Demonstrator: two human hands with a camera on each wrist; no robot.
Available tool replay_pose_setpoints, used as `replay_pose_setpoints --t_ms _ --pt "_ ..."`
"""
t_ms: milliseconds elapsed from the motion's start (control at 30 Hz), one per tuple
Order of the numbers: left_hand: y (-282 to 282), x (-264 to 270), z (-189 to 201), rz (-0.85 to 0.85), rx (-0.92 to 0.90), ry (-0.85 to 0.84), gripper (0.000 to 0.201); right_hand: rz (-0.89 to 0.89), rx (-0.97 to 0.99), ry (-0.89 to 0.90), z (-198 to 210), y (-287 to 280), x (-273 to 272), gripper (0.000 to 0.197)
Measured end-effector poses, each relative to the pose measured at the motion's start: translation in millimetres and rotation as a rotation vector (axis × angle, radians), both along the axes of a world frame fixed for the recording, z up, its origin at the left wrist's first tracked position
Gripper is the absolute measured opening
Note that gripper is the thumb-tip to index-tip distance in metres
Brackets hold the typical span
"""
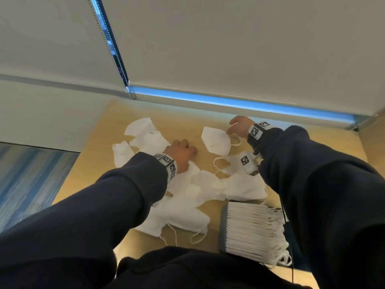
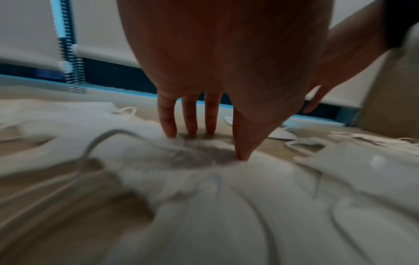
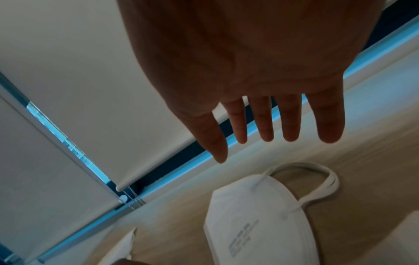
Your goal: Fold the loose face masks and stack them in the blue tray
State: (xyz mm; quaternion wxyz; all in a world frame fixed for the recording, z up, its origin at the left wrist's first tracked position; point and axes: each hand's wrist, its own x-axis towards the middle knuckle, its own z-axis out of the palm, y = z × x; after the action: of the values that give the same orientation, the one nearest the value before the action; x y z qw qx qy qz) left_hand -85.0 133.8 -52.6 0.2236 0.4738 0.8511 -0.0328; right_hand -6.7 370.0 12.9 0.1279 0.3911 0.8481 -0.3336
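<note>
Several loose white face masks point(image 1: 183, 197) lie scattered over the wooden table point(image 1: 104, 163). My left hand point(image 1: 187, 148) rests on this pile with straight fingers; its thumb point(image 2: 241, 154) and fingertips point(image 2: 169, 129) press down onto a mask point(image 2: 204, 179). One folded mask point(image 1: 216, 140) lies flat at the far middle, ear loops point(image 3: 317, 181) trailing to its right. My right hand point(image 1: 232, 127) hovers over that mask's far right edge, fingers spread point(image 3: 265, 132), holding nothing. The blue tray point(image 1: 223, 226) at the near right holds a row of folded masks point(image 1: 254, 230).
Roller blinds point(image 1: 229, 49) with a bead chain point(image 1: 116, 59) close off the window behind the table's far edge. A tan wall panel point(image 1: 373, 140) stands at the right. The table's left edge point(image 1: 68, 176) drops to blue carpet. A dark cable point(image 1: 285, 217) runs by the tray.
</note>
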Motion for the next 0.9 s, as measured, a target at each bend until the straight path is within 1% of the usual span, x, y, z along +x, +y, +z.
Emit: replay_pose_setpoints --t_ms 67,133,200,267,333,400,467,567,633,700,733,767,800,833,867,900 --pt "5 -5 0 -0.035 -0.024 -0.014 0.054 0.021 0.018 -0.059 -18 3 -13 0.066" --pt "10 -8 0 -0.071 -0.059 -0.010 0.048 0.076 0.043 -0.144 -37 2 -20 0.079" --pt "13 -10 1 -0.125 -0.096 -0.014 0.039 0.156 0.154 -0.211 -52 -1 -24 0.089" --pt "16 -14 6 -0.178 -0.118 -0.014 0.033 0.169 0.246 -0.194 -63 -3 -26 0.091" --pt "18 -19 16 -0.185 -0.046 -0.021 0.031 0.141 0.191 -0.148 -65 -4 -28 0.088" --pt "17 -25 36 -0.135 0.106 -0.076 0.028 0.109 0.103 -0.127 -64 -2 -24 0.073" --pt "13 -31 59 -0.091 0.250 -0.130 0.023 0.095 0.064 -0.104 -58 0 -16 0.058" --pt "-9 -32 91 0.034 0.489 -0.163 0.020 0.022 -0.007 0.019 -37 2 1 0.042" --pt "-29 -27 102 0.173 0.673 -0.195 0.023 -0.104 -0.090 0.157 -18 5 16 0.036" --pt "-51 -17 99 0.325 0.799 -0.235 0.023 -0.263 -0.216 0.315 3 6 35 0.033" --pt "-60 -12 92 0.419 0.813 -0.291 0.020 -0.342 -0.297 0.385 12 5 45 0.030" --pt "-69 -5 82 0.515 0.789 -0.372 0.017 -0.415 -0.394 0.451 21 2 56 0.027" --pt "-76 2 69 0.590 0.727 -0.436 0.013 -0.472 -0.498 0.509 28 -3 66 0.024" --pt "-82 9 56 0.627 0.639 -0.445 0.009 -0.514 -0.597 0.558 34 -9 76 0.024" --pt "-87 16 45 0.633 0.556 -0.405 0.007 -0.534 -0.671 0.596 38 -17 85 0.024" --pt "-92 23 37 0.643 0.503 -0.356 0.010 -0.539 -0.711 0.621 42 -26 94 0.023"
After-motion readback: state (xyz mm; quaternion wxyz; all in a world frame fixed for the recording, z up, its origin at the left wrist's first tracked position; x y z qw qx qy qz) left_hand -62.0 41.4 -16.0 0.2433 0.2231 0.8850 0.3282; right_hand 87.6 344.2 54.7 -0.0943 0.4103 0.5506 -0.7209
